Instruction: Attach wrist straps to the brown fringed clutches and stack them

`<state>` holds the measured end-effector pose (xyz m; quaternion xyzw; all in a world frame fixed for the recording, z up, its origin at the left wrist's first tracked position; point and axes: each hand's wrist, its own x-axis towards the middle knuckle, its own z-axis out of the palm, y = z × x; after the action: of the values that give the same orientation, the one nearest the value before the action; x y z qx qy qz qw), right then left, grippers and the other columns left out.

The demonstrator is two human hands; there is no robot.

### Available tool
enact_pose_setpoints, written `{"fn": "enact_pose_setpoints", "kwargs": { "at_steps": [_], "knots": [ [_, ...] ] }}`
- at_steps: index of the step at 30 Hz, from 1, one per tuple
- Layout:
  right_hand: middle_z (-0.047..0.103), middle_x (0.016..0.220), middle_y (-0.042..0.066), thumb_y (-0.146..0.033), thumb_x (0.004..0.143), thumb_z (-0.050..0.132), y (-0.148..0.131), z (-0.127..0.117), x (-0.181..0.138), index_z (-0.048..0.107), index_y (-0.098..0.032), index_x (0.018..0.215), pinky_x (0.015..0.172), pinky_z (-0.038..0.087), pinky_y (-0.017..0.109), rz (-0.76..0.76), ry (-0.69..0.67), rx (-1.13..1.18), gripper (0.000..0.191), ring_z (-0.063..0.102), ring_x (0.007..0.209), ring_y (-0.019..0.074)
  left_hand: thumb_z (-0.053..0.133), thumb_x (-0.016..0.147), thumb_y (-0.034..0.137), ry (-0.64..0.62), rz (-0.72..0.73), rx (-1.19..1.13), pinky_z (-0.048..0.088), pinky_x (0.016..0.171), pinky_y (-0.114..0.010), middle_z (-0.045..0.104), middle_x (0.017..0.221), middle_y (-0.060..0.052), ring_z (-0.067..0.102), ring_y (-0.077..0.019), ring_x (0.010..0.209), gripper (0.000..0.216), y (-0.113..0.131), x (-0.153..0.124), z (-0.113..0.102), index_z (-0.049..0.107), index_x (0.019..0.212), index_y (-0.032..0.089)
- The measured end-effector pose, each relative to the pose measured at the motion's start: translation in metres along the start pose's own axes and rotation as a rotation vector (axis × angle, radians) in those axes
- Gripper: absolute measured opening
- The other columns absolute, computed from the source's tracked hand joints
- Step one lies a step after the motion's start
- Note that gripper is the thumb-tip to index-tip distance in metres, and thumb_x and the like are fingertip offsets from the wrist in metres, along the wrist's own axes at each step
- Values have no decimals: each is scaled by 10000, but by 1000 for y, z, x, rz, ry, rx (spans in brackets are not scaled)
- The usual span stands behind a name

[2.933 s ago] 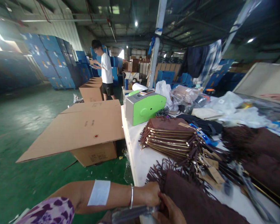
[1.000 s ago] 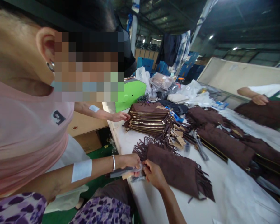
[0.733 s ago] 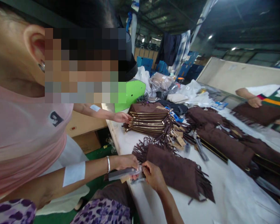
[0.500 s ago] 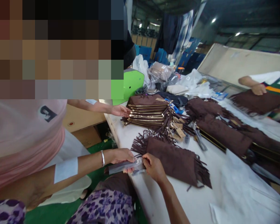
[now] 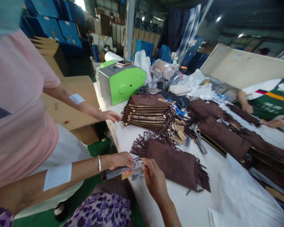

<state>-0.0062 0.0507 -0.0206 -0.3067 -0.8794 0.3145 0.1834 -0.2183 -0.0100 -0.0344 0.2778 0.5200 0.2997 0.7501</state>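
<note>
My left hand (image 5: 123,162), with a silver bangle on the wrist, is closed on a thin clear plastic bag (image 5: 115,171) at the near table edge. A bit of brown card shows below its fingers. My right hand (image 5: 153,176) pinches the bag's right end between thumb and fingers. Just beyond my hands a dark brown fringed pouch (image 5: 171,160) lies flat on the white table (image 5: 161,198). Behind it stands a stack of brown pouches (image 5: 146,113) with gold zips and hanging card tags.
A co-worker in pink (image 5: 26,94) stands at the left, a hand (image 5: 112,116) beside the stack. A green and grey machine (image 5: 125,83) stands at the back. More brown pouches (image 5: 224,135) lie at right, where another co-worker (image 5: 267,101) handles one. White plastic sheets (image 5: 246,192) cover the near right.
The pink-shirted co-worker has moved left and drawn a hand back from the stack. My hands have shifted slightly, still on the plastic bag. The far-right co-worker has lowered a brown pouch.
</note>
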Motion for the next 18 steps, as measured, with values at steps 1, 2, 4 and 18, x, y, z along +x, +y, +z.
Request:
{"fn": "enact_pose_setpoints", "kwargs": {
  "at_steps": [1,2,4,18],
  "knots": [
    [599,1137,51,-109,906,450,-6,1,-3,558,-259,1232,829,486,268,-34,-14,14,375,619,938,169,800,583,379,-6,9,-12,383,463,-198,604,553,-31,497,-103,460,327,0,0,1,639,669,108],
    [592,1142,48,-100,902,459,-11,3,-4,569,-258,1207,833,487,260,-66,-33,32,361,618,942,163,797,588,358,-15,17,-24,388,475,-199,608,568,-31,504,-104,474,310,0,0,2,644,689,108],
    [592,1134,44,-83,897,471,-16,9,-4,588,-245,1159,830,489,243,-109,-51,57,329,620,931,151,782,598,310,-43,20,-51,404,493,-204,621,607,-33,518,-107,497,277,1,-1,4,657,739,108],
    [628,1059,41,-106,946,476,-2,25,-3,618,-232,1067,816,476,249,-231,-70,-19,224,613,933,167,760,598,148,-101,-131,-267,502,502,-209,654,628,-40,579,-128,519,318,-9,-14,-7,689,907,128]
  ]
}}
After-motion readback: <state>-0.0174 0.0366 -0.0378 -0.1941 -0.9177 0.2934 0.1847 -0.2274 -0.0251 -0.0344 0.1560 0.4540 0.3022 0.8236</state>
